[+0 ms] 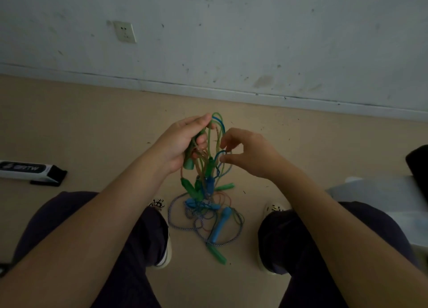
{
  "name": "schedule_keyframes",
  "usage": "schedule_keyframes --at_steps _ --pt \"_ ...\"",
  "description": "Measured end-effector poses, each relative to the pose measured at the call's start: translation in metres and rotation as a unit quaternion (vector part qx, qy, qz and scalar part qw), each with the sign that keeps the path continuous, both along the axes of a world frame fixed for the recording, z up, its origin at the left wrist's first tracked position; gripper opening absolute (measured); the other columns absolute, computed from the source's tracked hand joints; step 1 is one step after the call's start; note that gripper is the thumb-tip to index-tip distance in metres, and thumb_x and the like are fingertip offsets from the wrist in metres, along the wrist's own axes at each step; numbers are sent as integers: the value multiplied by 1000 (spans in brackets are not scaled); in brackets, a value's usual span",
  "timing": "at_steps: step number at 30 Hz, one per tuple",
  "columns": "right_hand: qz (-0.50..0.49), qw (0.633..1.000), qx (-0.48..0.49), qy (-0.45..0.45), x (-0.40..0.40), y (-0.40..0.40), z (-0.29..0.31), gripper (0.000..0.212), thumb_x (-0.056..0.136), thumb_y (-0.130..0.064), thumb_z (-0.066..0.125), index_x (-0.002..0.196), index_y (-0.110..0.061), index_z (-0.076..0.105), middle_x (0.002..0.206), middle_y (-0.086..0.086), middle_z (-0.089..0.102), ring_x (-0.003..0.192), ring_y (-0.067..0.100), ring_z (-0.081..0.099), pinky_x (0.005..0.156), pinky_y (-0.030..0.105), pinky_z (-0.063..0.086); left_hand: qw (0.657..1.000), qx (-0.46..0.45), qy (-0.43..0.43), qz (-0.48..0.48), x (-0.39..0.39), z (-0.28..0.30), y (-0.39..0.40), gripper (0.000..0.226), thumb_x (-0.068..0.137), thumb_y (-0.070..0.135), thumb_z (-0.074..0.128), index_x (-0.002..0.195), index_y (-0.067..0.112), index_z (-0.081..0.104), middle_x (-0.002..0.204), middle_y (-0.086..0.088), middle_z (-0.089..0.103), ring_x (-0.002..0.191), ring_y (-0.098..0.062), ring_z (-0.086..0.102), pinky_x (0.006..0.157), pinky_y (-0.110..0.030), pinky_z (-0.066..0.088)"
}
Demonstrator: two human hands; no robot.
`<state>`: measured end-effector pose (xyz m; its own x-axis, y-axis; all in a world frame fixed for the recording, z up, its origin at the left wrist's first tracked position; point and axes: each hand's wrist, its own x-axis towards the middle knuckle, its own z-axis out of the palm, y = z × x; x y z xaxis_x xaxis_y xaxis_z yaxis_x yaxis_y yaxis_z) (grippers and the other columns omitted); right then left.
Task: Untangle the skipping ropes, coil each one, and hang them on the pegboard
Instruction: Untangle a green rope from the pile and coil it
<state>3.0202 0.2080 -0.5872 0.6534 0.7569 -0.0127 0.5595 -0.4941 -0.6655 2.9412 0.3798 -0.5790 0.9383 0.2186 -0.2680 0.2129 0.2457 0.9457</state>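
A tangle of skipping ropes (pixel 208 169) in green, blue and pinkish cord hangs in front of me, its lower part lying on the floor between my feet. My left hand (pixel 185 141) grips a green handle (pixel 189 162) together with a bunch of loops. My right hand (pixel 250 152) pinches a blue cord loop (pixel 222 153) between thumb and fingertips. On the floor lie a blue handle (pixel 220 225), a green handle (pixel 216 253) and a blue-and-white braided rope (pixel 176 224). No pegboard is in view.
A white wall with a socket (pixel 124 31) stands ahead, above a beige floor. A black-and-white box (pixel 30 171) lies on the floor at left. A dark object (pixel 418 166) and white cloth (pixel 375 192) sit at right. My knees and shoes frame the rope pile.
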Motion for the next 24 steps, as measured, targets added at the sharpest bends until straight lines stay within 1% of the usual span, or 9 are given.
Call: schedule_keyframes --at_steps 4,6,8,9,12,17,19,21,24 --pt "0 1000 -21 3 1 2 2 17 82 -25 78 83 -22 61 86 0 59 83 20 57 77 33 46 1000 -4 9 2 0 0 1 26 99 38 54 84 17 63 51 6 44 46 -10 40 46 -21 30" --pt "-14 1000 0 22 2 2 2 19 82 -22 79 77 -21 60 81 -3 59 78 15 57 74 28 47 997 67 27 6 -1 -2 1 25 97 38 59 86 17 66 52 6 48 48 -11 44 48 -23 34" --pt "-42 994 64 79 4 1 4 21 86 -14 74 76 -19 57 73 -2 60 69 13 58 68 25 48 987 154 47 11 -2 -5 1 24 94 38 65 89 15 71 54 6 54 51 -12 49 48 -23 38" --pt "-54 986 113 112 6 0 5 21 88 -9 70 77 -17 55 70 1 61 65 15 59 67 29 50 984 171 53 10 -2 -7 1 26 92 38 68 92 12 72 56 6 55 52 -12 50 49 -23 40" --pt "-69 958 212 181 8 -4 9 17 96 -2 57 85 -13 50 67 7 59 55 16 53 59 34 49 985 163 54 -20 -1 -7 -1 28 83 28 78 100 7 72 57 10 60 53 -6 54 52 -19 43" --pt "-66 913 303 265 7 -5 17 13 100 -6 50 90 -13 48 76 10 62 55 20 50 55 27 44 968 224 68 -91 -3 -6 -4 12 78 17 83 85 22 74 60 15 67 52 3 58 52 -13 44" --pt "-109 914 284 269 9 -6 19 15 99 -8 52 86 -15 49 66 7 57 48 14 42 49 27 36 967 231 73 -77 -2 -7 -2 10 80 19 82 83 24 73 58 15 65 49 3 55 50 -14 42" --pt "-147 937 213 236 12 -7 20 17 95 -10 55 80 -18 53 54 0 49 43 11 34 46 25 27 969 226 68 -66 -3 -6 0 9 80 21 82 84 23 75 64 11 65 53 -2 55 52 -17 41" --pt "-137 961 146 192 12 -9 22 14 92 -18 62 78 -19 62 47 -11 46 41 6 34 46 24 27 971 220 63 -61 -3 -8 0 10 79 25 82 88 23 76 68 8 66 59 -7 56 57 -21 41"
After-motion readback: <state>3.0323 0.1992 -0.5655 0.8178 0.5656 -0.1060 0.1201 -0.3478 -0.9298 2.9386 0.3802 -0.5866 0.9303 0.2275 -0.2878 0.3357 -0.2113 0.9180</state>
